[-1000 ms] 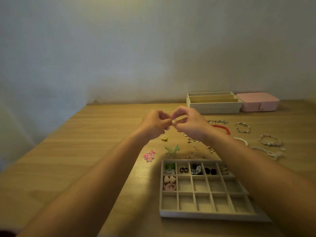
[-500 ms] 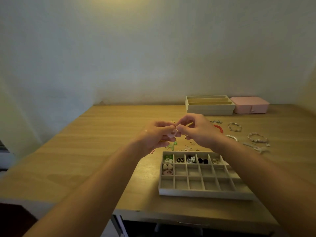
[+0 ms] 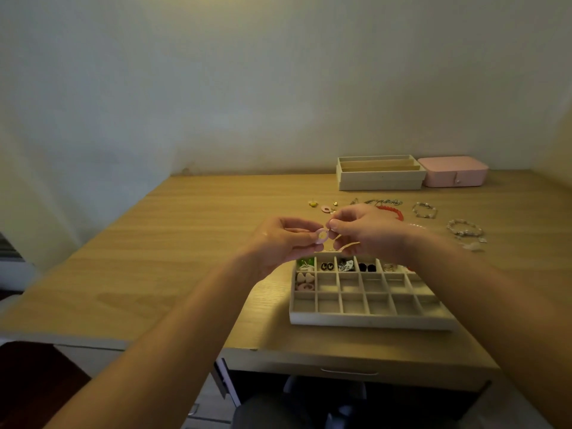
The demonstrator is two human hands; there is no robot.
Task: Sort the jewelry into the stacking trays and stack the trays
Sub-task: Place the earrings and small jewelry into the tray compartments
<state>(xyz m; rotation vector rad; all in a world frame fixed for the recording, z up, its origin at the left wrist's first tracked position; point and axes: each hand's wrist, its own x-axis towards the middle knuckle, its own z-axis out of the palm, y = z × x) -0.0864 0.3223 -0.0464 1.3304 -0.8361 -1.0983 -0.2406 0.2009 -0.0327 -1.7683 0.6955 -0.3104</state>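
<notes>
Above wooden desk (image 3: pixel 185 243), pale wall (image 3: pixel 247 88) behind: left grip (image 3: pixel 278 241), right grip (image 3: pixel 368 233) pinching pink ring (image 3: pixel 322 236).

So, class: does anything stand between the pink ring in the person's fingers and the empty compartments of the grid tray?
Nothing visible does. The left hand and right hand pinch the pink ring in the air above the grid tray, near its far edge. Most middle and near compartments lie open and empty below.
</notes>
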